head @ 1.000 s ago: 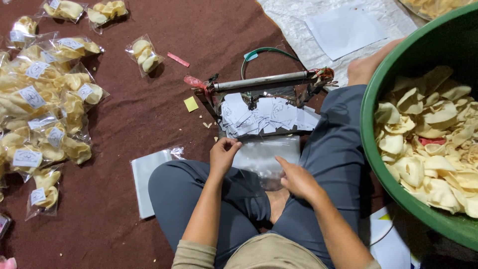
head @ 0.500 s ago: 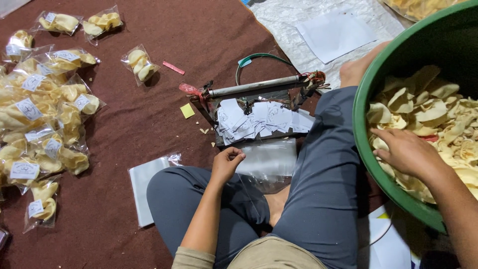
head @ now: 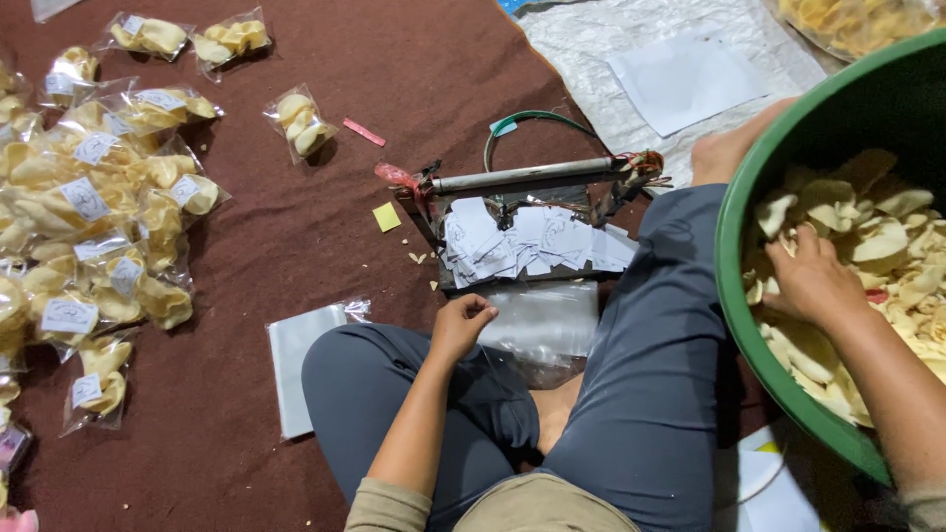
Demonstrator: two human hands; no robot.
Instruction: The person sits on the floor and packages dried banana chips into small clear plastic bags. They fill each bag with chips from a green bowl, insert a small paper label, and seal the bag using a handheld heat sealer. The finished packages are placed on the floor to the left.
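I sit cross-legged on a maroon floor mat. My left hand (head: 461,323) pinches the edge of an empty clear plastic bag (head: 545,325) lying over my lap. My right hand (head: 813,281) reaches down into a big green tub (head: 741,256) at my right and rests among pale yellow crackers (head: 877,232); whether it grips any is hidden. In front of my legs stands a small metal sealer with a grey bar (head: 527,177), and a heap of small white paper labels (head: 532,241) lies on it.
Several filled, labelled cracker bags (head: 94,227) are heaped on the mat at left, with a few more (head: 301,123) farther off. A stack of flat plastic bags (head: 305,360) lies by my left knee. White sheeting (head: 680,74) covers the far right.
My right hand left the plastic bag in my lap and swung right into the green tub, settling deeper among the crackers. My left hand stayed on the bag.
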